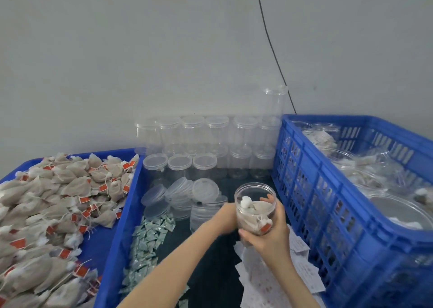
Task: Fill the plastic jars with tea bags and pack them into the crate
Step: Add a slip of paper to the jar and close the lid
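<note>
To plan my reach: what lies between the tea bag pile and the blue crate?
In the head view, between the tea bag pile and the blue crate lie clear lids, small sachets and empty jars.

A: L hand [226, 216] motion-blurred, fingers partly behind jar [255, 208]. Grip unclear.
B: Crate [351, 214] cut off at R edge; jars inside hazy, maybe lidded.

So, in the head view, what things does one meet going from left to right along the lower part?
Tea bags in the blue tray → small green sachets → held jar in the right hand → blue crate.
</note>
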Demonstrator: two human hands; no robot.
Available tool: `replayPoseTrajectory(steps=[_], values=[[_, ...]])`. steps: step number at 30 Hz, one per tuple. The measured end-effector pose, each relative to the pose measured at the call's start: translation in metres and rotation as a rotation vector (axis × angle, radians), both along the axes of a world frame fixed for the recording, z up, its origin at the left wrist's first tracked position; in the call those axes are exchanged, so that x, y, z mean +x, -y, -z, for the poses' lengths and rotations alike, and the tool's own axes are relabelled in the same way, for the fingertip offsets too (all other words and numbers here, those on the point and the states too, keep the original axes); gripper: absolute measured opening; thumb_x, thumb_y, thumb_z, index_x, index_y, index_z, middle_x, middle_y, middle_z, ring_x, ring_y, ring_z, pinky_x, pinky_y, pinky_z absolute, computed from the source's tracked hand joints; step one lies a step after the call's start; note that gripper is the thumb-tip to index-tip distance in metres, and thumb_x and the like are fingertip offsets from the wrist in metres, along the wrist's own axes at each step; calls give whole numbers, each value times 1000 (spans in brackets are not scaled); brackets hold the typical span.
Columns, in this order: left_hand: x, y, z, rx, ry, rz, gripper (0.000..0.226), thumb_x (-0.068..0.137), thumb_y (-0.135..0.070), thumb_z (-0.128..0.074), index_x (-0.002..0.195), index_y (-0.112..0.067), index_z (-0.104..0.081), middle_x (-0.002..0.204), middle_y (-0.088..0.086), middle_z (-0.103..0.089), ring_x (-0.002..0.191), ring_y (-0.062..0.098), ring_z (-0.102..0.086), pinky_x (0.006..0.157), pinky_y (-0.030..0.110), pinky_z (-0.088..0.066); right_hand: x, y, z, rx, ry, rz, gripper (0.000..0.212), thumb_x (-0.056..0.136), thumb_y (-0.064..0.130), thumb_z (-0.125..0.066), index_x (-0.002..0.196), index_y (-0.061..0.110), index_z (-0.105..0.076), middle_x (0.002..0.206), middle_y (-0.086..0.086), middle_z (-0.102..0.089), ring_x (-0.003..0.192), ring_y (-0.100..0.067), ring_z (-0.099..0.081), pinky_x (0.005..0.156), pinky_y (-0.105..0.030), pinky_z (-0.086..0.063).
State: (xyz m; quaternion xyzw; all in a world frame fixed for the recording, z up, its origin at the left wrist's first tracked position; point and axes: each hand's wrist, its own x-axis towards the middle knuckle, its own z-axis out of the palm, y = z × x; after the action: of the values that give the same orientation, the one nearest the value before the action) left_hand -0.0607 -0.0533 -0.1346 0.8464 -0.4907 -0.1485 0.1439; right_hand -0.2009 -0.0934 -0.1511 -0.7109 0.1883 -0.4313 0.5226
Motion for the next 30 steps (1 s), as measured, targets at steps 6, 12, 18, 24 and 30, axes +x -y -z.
replayPoseTrajectory(steps=[6, 12, 18, 24, 30], values=[[-31, 6, 52, 40, 115, 74, 42, 90, -32, -55, 129, -17, -51, 125, 5, -58, 113, 24, -56, 95, 40, -48, -9, 14, -4, 71, 64, -20, 90, 45, 33, -87, 126, 40, -47, 116, 24, -64, 107, -2, -64, 86, -12, -49], [-32, 11, 56, -71, 143, -3, 19, 87, -25, -50, 100, -15, -60, 104, 3, -63, 96, 23, -59, 68, 30, -42, -16, 22, 1, 106, 46, -26, 91, 47, 23, -89, 126, 39, -47, 117, 19, -65, 108, -10, -66, 94, -34, -52], [-25, 18, 57, -69, -41, -85, 11, 88, -17, -49, 87, -13, -59, 86, -1, -58, 86, 22, -61, 71, 33, -48, -17, 25, 4, 100, 8, -26, 92, 49, 14, -90, 127, 37, -46, 118, 25, -63, 109, -8, -65, 95, -36, -51], [-19, 25, 56, -47, -104, -156, 17, 88, -26, -51, 92, -14, -63, 86, -1, -64, 81, 18, -62, 71, 32, -51, -17, 23, 5, 88, -9, -30, 87, 49, 18, -87, 123, 39, -46, 114, 34, -61, 105, 3, -63, 83, -14, -51], [-12, 23, 51, 7, -13, -158, 14, 93, -17, -47, 91, -11, -59, 98, 7, -67, 90, 24, -63, 70, 31, -48, -12, 24, 11, 68, -34, -48, 90, 54, 0, -90, 124, 38, -46, 115, 33, -61, 106, 2, -63, 81, -11, -50]])
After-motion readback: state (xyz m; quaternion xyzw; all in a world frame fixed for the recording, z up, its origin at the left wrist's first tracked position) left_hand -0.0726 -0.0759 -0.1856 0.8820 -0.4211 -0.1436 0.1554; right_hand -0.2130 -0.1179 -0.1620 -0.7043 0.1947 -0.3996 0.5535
